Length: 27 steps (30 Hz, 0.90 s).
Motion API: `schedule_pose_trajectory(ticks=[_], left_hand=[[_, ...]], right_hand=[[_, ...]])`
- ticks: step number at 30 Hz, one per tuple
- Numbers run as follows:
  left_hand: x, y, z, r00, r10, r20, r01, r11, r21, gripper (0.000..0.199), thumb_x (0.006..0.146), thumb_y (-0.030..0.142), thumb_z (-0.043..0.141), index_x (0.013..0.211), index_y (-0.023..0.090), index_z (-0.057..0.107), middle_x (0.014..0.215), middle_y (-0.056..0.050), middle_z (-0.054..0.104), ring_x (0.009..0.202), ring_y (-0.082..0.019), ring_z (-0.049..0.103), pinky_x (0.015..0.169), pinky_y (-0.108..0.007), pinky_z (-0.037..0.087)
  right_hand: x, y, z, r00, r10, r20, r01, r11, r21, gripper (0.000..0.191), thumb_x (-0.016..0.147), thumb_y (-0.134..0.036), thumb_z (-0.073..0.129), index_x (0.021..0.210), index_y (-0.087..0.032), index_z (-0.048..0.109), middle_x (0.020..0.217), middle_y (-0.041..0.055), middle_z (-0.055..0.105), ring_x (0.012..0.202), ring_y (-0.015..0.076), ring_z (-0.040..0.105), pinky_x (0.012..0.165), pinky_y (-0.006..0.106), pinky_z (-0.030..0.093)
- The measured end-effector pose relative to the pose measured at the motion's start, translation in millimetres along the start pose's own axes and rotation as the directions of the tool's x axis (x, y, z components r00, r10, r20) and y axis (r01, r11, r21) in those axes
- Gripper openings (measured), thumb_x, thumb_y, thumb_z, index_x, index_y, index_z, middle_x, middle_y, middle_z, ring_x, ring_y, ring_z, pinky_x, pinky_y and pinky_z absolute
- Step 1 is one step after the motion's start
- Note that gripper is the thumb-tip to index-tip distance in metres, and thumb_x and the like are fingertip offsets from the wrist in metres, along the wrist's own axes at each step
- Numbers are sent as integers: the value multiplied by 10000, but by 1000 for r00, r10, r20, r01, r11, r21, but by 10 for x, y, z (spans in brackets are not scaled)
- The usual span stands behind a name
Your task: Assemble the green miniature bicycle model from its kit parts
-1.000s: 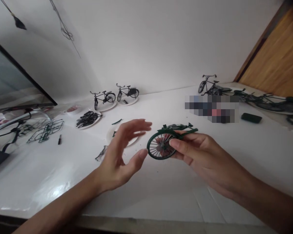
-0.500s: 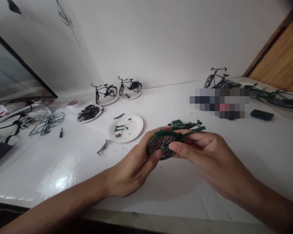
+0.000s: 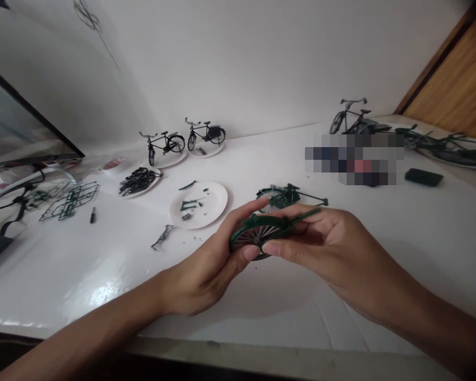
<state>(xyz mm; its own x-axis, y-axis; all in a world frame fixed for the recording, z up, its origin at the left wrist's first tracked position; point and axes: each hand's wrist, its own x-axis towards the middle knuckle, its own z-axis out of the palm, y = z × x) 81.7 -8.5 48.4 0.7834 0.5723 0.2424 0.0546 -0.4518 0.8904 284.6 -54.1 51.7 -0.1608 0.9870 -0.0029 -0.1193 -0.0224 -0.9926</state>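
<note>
Between my two hands is a toy bicycle wheel (image 3: 267,231) with grey spokes, a green mudguard over it and a green fork reaching right. My left hand (image 3: 218,259) grips its left side, thumb near the hub. My right hand (image 3: 325,243) pinches it from the right, its thumb tip close to the left thumb. Just beyond my fingers lies a green toy bicycle frame (image 3: 285,196) with a spoked wheel, partly hidden by them. To the left, a white paper plate (image 3: 218,211) bears small green parts, and a grey handlebar-like part (image 3: 162,238) lies beside it.
Two black model bicycles (image 3: 166,147) stand on plates at the back. Black parts fill another plate (image 3: 140,181). Green part frames (image 3: 69,201) and a small screwdriver (image 3: 92,215) lie left. More model bicycles (image 3: 440,140), a green block (image 3: 423,177) and a blurred patch are at right.
The view has shifted slightly. The held wheel is tilted flatter and lower against the background, so more of the green bicycle frame behind it shows. Both thumbs have come closer together at the hub.
</note>
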Motion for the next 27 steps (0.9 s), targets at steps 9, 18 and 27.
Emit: schedule_pose_trajectory(ticks=[9,18,27], left_hand=[[7,-6,-21,999,-19,27,18,1000,13,556,1031,252,419,1533,313,188,1527,-51,389,1369,-205,415,1138,-307,381],[30,-18,-35,998,-37,58,38,999,-12,574,1031,250,408,1544,276,151,1532,-79,377,1388,-237,397,1169,-383,348],[9,-23,-51,997,-47,62,45,999,21,586,1032,260,407,1546,283,129,1485,-74,429,1305,-210,475,1148,-355,368]], right_hand=[[0,13,-23,999,12,-47,-14,999,-42,245,751,-129,771,967,-238,732,945,-10,778,886,164,737,794,216,576],[53,52,-71,999,46,26,-45,999,-22,321,800,-145,736,1100,-259,726,1022,7,770,924,178,731,836,268,572],[53,60,-77,997,65,33,-64,997,-32,336,822,-200,742,1142,-300,718,1045,-6,766,946,166,725,843,257,570]])
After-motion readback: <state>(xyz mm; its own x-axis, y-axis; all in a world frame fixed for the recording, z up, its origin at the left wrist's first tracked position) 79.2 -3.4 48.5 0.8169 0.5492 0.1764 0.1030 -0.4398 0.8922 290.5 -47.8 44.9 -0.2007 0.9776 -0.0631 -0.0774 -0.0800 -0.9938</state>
